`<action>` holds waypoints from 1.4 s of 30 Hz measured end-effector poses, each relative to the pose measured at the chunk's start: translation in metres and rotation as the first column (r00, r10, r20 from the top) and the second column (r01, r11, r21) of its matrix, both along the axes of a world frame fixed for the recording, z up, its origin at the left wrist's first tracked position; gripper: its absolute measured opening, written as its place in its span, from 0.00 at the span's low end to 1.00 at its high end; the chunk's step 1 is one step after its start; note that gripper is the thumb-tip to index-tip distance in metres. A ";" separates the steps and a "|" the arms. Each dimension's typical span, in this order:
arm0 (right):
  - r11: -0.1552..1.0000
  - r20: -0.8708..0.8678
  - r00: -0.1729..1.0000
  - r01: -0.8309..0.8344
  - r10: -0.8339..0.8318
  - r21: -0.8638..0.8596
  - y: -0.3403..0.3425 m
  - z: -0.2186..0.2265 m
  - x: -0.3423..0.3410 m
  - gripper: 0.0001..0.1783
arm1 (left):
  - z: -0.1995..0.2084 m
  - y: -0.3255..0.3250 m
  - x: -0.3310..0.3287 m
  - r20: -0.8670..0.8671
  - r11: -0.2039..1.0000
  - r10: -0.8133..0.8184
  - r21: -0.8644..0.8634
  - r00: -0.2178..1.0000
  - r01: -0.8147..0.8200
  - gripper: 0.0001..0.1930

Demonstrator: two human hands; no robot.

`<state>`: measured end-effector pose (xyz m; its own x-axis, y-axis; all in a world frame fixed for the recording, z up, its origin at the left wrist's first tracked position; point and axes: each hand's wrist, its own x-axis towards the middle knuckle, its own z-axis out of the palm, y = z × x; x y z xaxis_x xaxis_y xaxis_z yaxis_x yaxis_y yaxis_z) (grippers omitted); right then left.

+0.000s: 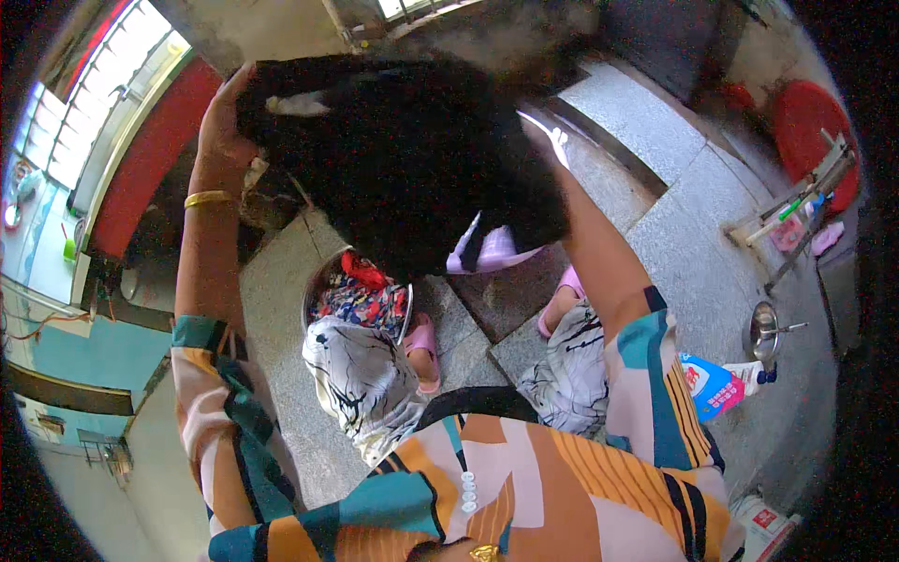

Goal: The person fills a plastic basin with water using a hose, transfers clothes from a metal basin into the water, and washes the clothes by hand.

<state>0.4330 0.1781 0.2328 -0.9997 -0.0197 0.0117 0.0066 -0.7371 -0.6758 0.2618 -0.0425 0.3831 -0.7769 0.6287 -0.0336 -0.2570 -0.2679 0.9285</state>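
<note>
A large piece of black cloth (403,159), perhaps a garment, hangs spread out in front of me between my raised arms. At its upper left edge, my left hand (229,122) is closed on the fabric, with a gold bangle on the wrist. My right hand (545,145) is at the cloth's right side, mostly hidden behind it, and appears to hold that edge. A small white patch (298,105) shows near the cloth's upper left. Below the fabric, part of a lilac plastic thing (496,251), possibly a basin, shows; the rest is covered.
Beside my left knee stands a metal basin (409,314) with colourful patterned cloth (361,300). Right of me are a blue and pink detergent bottle (714,386), a metal ladle or pan (764,330), a red basin (810,136) and a rack (796,211). A red-fronted counter (154,155) stands left.
</note>
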 end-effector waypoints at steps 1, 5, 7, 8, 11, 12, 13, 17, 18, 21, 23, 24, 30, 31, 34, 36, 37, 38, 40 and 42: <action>0.992 -0.094 0.994 0.057 -0.047 0.112 -0.010 -0.001 -0.004 0.15 | -0.001 -0.002 -0.004 -0.176 0.998 0.031 -0.056 0.984 -0.041 0.13; 0.602 -0.251 0.962 0.266 -0.111 0.753 -0.081 -0.021 -0.018 0.16 | -0.004 -0.001 -0.021 -0.538 0.918 0.040 -0.313 0.842 -0.243 0.16; 0.531 -0.264 0.964 0.221 0.006 0.818 -0.047 -0.032 -0.039 0.17 | 0.002 0.004 -0.020 -0.598 0.893 0.000 -0.360 0.802 -0.269 0.16; 0.611 -0.102 0.994 0.051 0.049 0.790 -0.012 -0.044 -0.061 0.17 | -0.001 0.001 -0.018 -0.588 0.895 -0.023 -0.373 0.809 -0.246 0.16; 0.996 -0.217 0.976 0.003 0.016 0.088 -0.012 0.008 -0.017 0.20 | -0.017 -0.015 -0.030 -0.476 0.949 0.092 -0.225 0.874 -0.222 0.13; 0.900 -0.270 0.950 0.250 -0.157 0.356 -0.011 -0.012 -0.024 0.20 | -0.036 -0.004 -0.023 -0.416 0.945 0.184 -0.174 0.891 -0.277 0.12; 0.907 -0.278 0.952 0.228 -0.131 0.354 -0.034 -0.016 -0.024 0.20 | -0.055 -0.010 -0.027 -0.406 0.948 0.096 -0.242 0.909 -0.208 0.12; 0.670 -0.211 0.977 0.145 0.017 0.728 -0.019 -0.032 -0.033 0.18 | -0.091 -0.017 -0.059 -0.466 0.947 0.052 -0.259 0.883 -0.192 0.12; 0.928 -0.055 0.998 -0.010 0.032 0.371 0.006 -0.025 -0.029 0.17 | -0.085 -0.024 -0.057 -0.377 0.931 0.147 -0.259 0.915 -0.256 0.13; 0.979 -0.172 0.984 0.083 -0.050 0.188 0.006 0.021 -0.010 0.16 | -0.099 -0.063 -0.086 -0.518 0.807 0.333 -0.276 0.788 -0.522 0.13; 0.873 -0.220 0.960 0.251 -0.171 0.418 -0.012 0.016 -0.014 0.15 | -0.100 -0.057 -0.055 -0.892 0.472 -0.078 -0.427 0.445 -0.772 0.13; 0.796 -0.271 0.947 0.295 -0.172 0.528 -0.031 0.019 -0.016 0.15 | -0.115 -0.069 -0.069 -0.882 0.441 -0.113 -0.457 0.457 -0.773 0.14; 0.849 -0.260 0.959 0.232 -0.117 0.474 -0.026 0.038 -0.019 0.15 | -0.165 -0.064 -0.040 -0.593 0.818 -0.210 -0.542 0.777 -0.193 0.20; 0.892 -0.223 0.965 0.220 -0.139 0.395 -0.018 0.039 -0.016 0.15 | -0.158 -0.050 -0.012 -0.589 0.803 -0.245 -0.568 0.770 -0.179 0.26; 0.928 -0.150 0.955 0.286 -0.256 0.239 -0.012 0.045 -0.006 0.15 | -0.165 -0.006 0.044 -0.805 0.866 -0.346 -0.471 0.482 -0.166 0.43; 0.915 -0.035 0.945 0.324 -0.325 0.241 -0.021 0.047 -0.004 0.16 | -0.158 0.027 0.081 -0.886 0.930 -0.147 -0.275 0.439 -0.245 0.44; 0.895 0.045 0.934 0.325 -0.355 0.305 -0.030 0.051 -0.003 0.16 | -0.160 0.039 0.084 -0.883 0.932 -0.152 -0.278 0.444 -0.234 0.44; 0.871 0.068 0.938 0.287 -0.339 0.399 -0.045 0.053 -0.007 0.16 | -0.163 0.043 0.078 -0.844 0.975 -0.130 -0.204 0.520 -0.087 0.47; 0.571 -0.607 0.750 0.628 -0.263 0.528 -0.046 0.030 -0.022 0.19 | -0.195 0.042 0.046 -0.768 0.987 -0.160 -0.111 0.620 0.117 0.44; 0.960 -0.110 0.993 -0.010 0.042 0.279 -0.019 0.036 -0.024 0.19 | -0.208 0.051 0.027 -0.911 0.951 -0.224 -0.282 0.346 -0.127 0.27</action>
<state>0.4091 0.1595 0.2692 -0.9912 -0.0642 0.1158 -0.0657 -0.5208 -0.8511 0.2883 0.0089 0.1746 -0.3798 0.7649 0.5203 0.8086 0.0013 0.5884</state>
